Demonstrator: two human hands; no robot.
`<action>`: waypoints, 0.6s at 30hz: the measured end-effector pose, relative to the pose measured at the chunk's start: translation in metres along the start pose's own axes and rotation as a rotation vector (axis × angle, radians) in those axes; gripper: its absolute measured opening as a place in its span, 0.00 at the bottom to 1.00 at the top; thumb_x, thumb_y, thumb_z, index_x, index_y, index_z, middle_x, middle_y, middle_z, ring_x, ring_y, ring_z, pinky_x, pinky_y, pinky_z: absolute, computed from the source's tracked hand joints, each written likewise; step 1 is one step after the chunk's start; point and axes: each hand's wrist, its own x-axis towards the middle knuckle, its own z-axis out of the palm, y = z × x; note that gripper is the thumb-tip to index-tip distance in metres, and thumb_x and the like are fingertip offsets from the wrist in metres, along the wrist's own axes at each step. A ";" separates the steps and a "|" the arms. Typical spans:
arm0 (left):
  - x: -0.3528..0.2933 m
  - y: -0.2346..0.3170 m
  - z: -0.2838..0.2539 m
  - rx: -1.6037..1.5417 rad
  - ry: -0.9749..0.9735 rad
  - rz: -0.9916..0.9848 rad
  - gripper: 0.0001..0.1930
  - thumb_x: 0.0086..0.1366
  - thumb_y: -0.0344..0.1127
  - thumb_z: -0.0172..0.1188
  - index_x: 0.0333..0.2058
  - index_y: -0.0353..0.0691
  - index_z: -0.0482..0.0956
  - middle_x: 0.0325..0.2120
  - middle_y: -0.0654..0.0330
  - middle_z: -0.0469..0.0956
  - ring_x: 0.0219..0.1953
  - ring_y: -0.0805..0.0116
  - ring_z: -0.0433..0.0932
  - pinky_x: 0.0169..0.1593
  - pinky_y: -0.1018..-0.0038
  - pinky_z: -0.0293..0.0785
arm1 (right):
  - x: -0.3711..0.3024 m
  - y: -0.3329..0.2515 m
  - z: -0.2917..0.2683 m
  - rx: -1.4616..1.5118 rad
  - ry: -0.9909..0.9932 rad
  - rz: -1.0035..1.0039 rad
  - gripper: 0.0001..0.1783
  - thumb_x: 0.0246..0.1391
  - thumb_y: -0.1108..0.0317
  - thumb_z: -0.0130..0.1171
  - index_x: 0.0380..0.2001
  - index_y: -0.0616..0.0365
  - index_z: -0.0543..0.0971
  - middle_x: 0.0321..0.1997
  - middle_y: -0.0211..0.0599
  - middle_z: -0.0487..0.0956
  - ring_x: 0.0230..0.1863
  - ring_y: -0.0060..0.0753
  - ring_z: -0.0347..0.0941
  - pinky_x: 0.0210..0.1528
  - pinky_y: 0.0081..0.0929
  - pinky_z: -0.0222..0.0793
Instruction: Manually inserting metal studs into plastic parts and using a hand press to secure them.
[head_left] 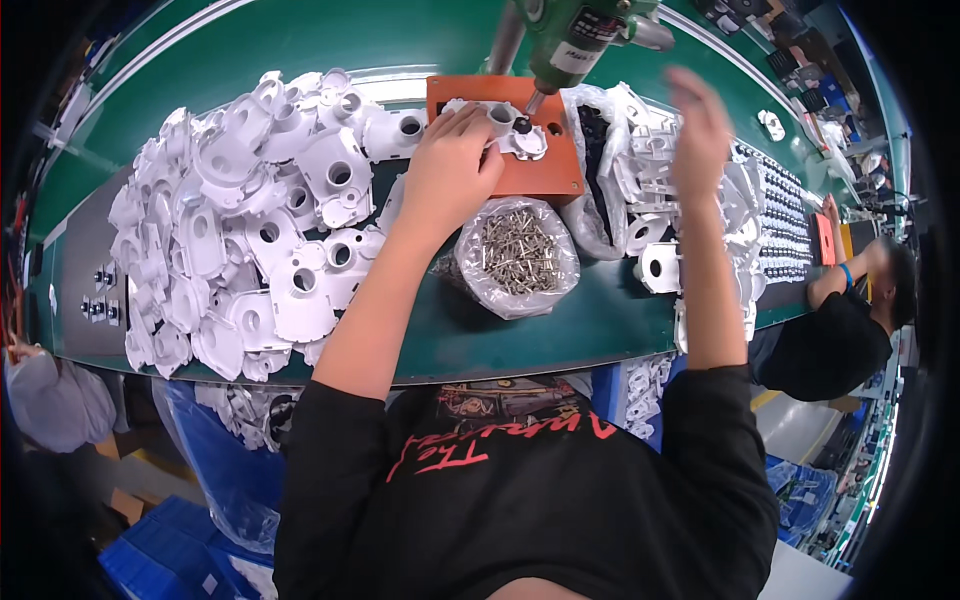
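My left hand (455,168) is closed over the left side of a white plastic housing (530,146), pressing it onto an orange fixture block (535,182). A small black round piece (522,125) sits on the housing, beside its round collar. Just above it is the tip of a green drill-press-like machine (570,55). My right hand (700,135) is raised to the right of the block, over stacked white parts (650,150). Motion smears its fingers, so I cannot tell whether it holds anything.
A clear plastic bag (530,304) of metal screws (520,250) stands before the block. Another bag (597,225) with black pieces lies right of it. A large heap of white housings (230,230) covers the left. Rows of small black-and-white parts (785,225) and a co-worker (840,340) are at right.
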 end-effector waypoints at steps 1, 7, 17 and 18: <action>-0.001 -0.001 -0.002 0.008 0.005 -0.011 0.08 0.53 0.29 0.56 0.31 0.32 0.73 0.40 0.46 0.77 0.47 0.50 0.75 0.54 0.60 0.68 | 0.029 0.002 -0.008 0.043 0.051 -0.021 0.14 0.57 0.72 0.44 0.38 0.65 0.79 0.44 0.37 0.79 0.36 0.24 0.72 0.40 0.20 0.67; 0.001 0.000 0.002 -0.007 0.023 0.017 0.09 0.51 0.29 0.56 0.32 0.31 0.74 0.38 0.47 0.78 0.46 0.50 0.75 0.54 0.60 0.68 | 0.208 0.003 0.003 0.242 -0.171 0.185 0.18 0.60 0.58 0.46 0.50 0.54 0.68 0.45 0.42 0.71 0.44 0.32 0.69 0.44 0.43 0.64; -0.002 0.003 0.007 0.027 0.105 0.067 0.09 0.51 0.28 0.56 0.32 0.32 0.75 0.39 0.47 0.78 0.47 0.50 0.75 0.55 0.60 0.67 | 0.192 -0.077 0.083 -0.277 -0.199 -0.068 0.15 0.51 0.64 0.55 0.40 0.59 0.71 0.29 0.32 0.74 0.31 0.25 0.70 0.33 0.24 0.64; -0.001 0.004 0.007 0.021 0.105 0.082 0.09 0.51 0.28 0.56 0.32 0.32 0.75 0.39 0.47 0.78 0.47 0.50 0.75 0.55 0.60 0.67 | 0.174 -0.101 0.083 -0.387 -0.197 -0.130 0.14 0.50 0.64 0.55 0.39 0.58 0.71 0.28 0.32 0.74 0.30 0.26 0.70 0.32 0.25 0.64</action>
